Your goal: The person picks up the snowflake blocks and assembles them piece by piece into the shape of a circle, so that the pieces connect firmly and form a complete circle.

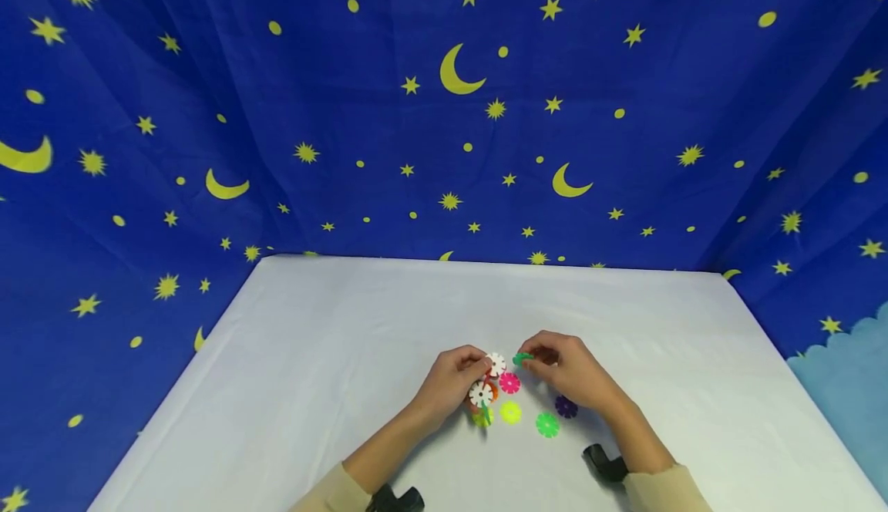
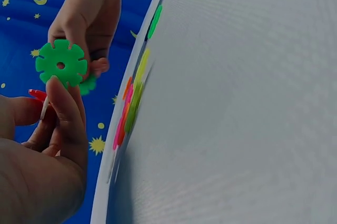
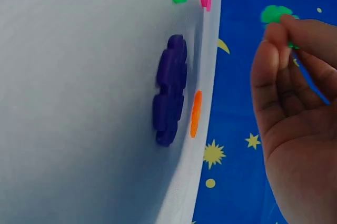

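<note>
Item 1. Cluster of white, red and green notched plastic discs [image 1: 481,389]: raised above the white cloth-covered table [image 1: 333,358], about midway between its left and right edges, well apart from its far edge. One green disc with a round centre hole [image 2: 61,55] faces the left wrist camera; how the pieces join, too small to tell. Held by: left hand [image 1: 449,385], thumb and fingertips pinching the cluster.

Item 2. Separate green notched plastic disc [image 1: 523,358]: above the table, just beside the cluster, apart from it. Held by: right hand [image 1: 572,369], thumb and forefinger pinching the rim, other fingers bent toward the palm. Thin blue piece, edge-on [image 3: 314,80], at that palm; whether gripped, cannot tell.

Item 3. Loose notched plastic discs on the table: bright pink [image 1: 509,382], near the cluster; bright yellow [image 1: 510,412], farther from the far edge; second yellow [image 1: 483,419], partly hidden by the cluster; light green [image 1: 547,424]; dark purple [image 1: 566,402], toward the right edge; orange, edge-on [image 3: 196,113].

Item 4. Beige sleeves [image 1: 669,489], one per arm; black device [image 1: 605,466] at the right wrist.

Item 5. Dark blue fabric with yellow stars and moons [image 1: 375,126], beyond the far, left and right edges
</note>
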Available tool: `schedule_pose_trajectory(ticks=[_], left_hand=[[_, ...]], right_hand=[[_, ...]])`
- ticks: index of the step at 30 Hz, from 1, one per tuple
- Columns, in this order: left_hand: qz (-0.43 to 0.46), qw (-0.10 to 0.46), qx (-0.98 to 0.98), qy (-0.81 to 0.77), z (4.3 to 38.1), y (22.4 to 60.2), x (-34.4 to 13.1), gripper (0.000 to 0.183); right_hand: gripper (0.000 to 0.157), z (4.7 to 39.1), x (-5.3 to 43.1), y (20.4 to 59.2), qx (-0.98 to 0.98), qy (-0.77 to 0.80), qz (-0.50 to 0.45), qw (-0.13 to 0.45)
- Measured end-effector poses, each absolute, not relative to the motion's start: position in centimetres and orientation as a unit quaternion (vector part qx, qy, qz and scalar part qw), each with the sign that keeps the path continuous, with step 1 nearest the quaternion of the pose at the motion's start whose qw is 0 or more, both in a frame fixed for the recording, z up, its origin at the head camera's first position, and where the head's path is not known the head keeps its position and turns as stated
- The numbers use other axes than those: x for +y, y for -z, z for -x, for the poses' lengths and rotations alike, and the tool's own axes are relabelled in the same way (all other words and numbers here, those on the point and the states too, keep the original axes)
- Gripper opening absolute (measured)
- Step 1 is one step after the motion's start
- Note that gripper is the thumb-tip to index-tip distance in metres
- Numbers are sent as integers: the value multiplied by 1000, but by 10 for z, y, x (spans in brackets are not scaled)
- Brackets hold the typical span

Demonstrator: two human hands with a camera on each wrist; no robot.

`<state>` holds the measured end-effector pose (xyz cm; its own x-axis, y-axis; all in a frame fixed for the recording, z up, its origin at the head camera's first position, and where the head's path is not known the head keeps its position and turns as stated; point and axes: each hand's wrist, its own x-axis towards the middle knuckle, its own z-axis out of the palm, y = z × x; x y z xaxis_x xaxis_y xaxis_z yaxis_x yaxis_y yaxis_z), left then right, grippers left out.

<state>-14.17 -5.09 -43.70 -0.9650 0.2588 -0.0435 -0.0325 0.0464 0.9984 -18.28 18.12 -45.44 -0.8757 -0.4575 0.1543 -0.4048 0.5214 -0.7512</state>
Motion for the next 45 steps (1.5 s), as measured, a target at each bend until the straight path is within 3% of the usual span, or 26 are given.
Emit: schedule_pose_trajectory(ticks=[12, 19, 24, 33, 45], left_hand=[[-69, 121, 719, -681, 156, 465, -50, 19], [-82, 103, 726, -675, 146, 447, -50, 19], [-90, 94, 726, -676, 142, 440, -50, 18], [-82, 107, 726, -675, 155, 467, -50, 20], [-87, 120, 719, -679, 156, 470, -52, 20]], right_hand=[[13, 169, 169, 428, 840, 481, 251, 10], [13, 158, 162, 410, 837, 484, 253, 18], [13, 158, 160, 410, 827, 492, 272, 8], [14, 158, 158, 414, 820, 488, 298, 7], [14, 156, 153, 418, 817, 485, 310, -8]])
